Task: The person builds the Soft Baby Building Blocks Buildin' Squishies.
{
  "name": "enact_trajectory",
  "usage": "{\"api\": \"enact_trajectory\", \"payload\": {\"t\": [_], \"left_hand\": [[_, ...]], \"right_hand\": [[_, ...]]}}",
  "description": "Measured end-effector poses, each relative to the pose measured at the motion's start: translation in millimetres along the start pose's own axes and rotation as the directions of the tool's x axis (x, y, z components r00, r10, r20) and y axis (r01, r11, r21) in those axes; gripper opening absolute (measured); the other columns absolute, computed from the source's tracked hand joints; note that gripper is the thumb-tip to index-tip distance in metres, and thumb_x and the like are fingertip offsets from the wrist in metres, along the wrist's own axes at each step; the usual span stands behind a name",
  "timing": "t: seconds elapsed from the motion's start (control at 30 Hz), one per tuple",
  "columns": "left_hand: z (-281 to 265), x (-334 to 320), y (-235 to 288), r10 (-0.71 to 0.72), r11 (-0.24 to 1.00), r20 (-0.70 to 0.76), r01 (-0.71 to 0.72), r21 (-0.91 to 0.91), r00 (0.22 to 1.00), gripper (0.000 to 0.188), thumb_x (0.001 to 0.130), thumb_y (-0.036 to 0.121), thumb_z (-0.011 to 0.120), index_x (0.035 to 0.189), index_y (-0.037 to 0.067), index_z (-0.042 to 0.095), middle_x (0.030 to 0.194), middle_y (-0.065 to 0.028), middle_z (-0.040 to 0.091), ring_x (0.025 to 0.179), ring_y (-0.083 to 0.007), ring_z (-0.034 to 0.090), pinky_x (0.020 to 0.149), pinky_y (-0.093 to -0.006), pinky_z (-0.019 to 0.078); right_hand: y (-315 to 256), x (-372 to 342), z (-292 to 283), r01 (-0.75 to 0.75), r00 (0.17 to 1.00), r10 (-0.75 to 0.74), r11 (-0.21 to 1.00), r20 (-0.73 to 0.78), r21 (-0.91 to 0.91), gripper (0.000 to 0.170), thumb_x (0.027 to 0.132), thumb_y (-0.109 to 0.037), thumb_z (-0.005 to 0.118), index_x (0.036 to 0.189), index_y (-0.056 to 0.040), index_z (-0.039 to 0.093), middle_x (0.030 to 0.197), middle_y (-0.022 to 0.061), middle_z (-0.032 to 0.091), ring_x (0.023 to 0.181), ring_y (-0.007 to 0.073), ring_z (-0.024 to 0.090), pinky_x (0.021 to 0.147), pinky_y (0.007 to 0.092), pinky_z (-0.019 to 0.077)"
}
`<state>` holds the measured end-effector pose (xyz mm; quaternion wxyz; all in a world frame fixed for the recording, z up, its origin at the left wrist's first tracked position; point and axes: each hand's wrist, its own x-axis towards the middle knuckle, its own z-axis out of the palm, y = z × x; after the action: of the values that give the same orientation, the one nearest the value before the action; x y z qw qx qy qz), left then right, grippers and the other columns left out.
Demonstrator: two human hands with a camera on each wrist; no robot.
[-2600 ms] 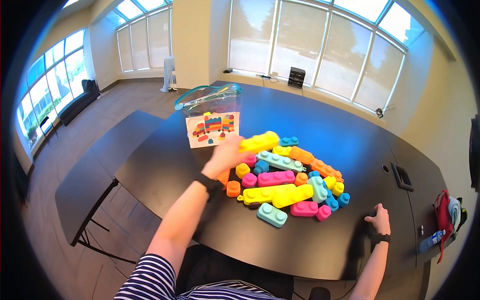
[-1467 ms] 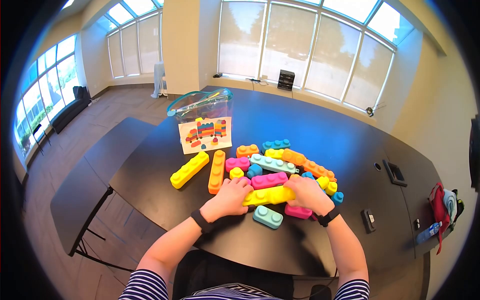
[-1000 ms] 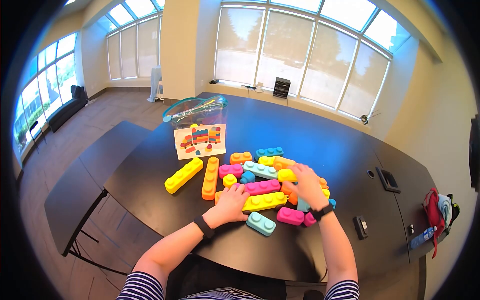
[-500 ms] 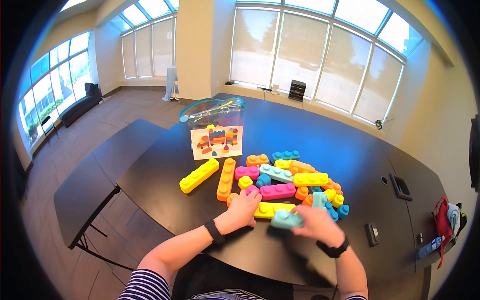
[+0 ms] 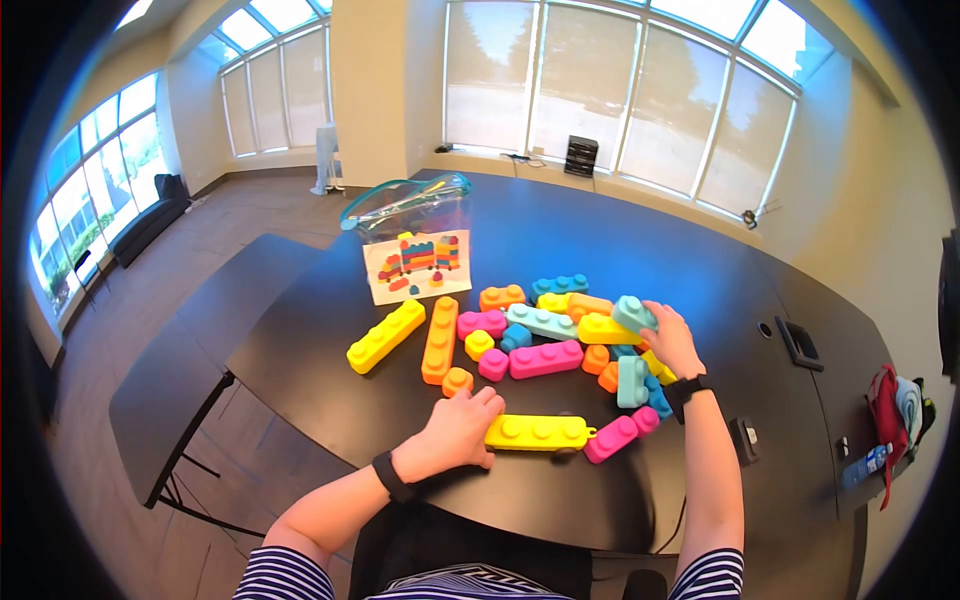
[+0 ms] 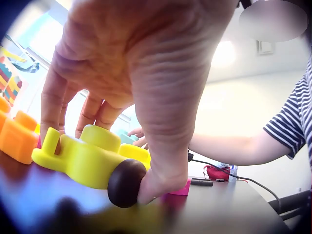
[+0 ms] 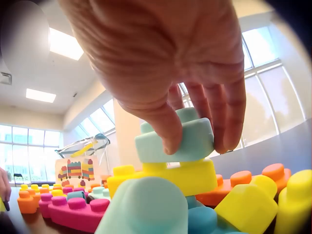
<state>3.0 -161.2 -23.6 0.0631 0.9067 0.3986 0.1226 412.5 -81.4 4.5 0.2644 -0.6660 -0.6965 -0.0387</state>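
My left hand [image 5: 455, 430] grips the left end of a yellow wheeled base [image 5: 538, 432] near the table's front edge. In the left wrist view the thumb of the left hand [image 6: 141, 73] presses by a dark wheel [image 6: 126, 183], with fingers over the far side of the yellow base [image 6: 92, 163]. My right hand [image 5: 672, 340] pinches a pale green block [image 5: 634, 314] at the right end of a long yellow block [image 5: 606, 330]. In the right wrist view the right hand [image 7: 165, 63] holds the green block [image 7: 178, 141] directly over the yellow block [image 7: 183, 178].
Pink, orange, blue and yellow blocks lie beyond the base. A pink block [image 5: 610, 440] lies just right of it. A clear bag with a picture card [image 5: 418, 266] stands behind on the table [image 5: 690, 270]. A bottle [image 5: 866, 466] and red bag [image 5: 882, 430] are far right.
The right hand has carried the pale green block from the front edge back to the long yellow block. The yellow base and left hand sit nearer the front edge, apart from the other blocks.
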Motion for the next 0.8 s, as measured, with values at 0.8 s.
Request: {"api": "enact_trajectory", "payload": {"t": [0.8], "left_hand": [[4.5,4.8,-9.7,0.047,0.987,0.06,-0.037,-0.156,0.997,0.074,0.066,0.022,0.092,0.135,0.014,0.066,0.129,-0.0036,0.062,0.117,-0.0315,0.061,0.098,-0.0448,0.0567]], "right_hand": [[-102.3,52.5,85.9,0.3,0.951,-0.291,0.95,0.103,-0.089,0.048,0.086,-0.017,0.08,0.132,-0.0122,0.065,0.116,0.0113,0.07,0.119,0.0341,0.063,0.096,0.0519,0.052]]}}
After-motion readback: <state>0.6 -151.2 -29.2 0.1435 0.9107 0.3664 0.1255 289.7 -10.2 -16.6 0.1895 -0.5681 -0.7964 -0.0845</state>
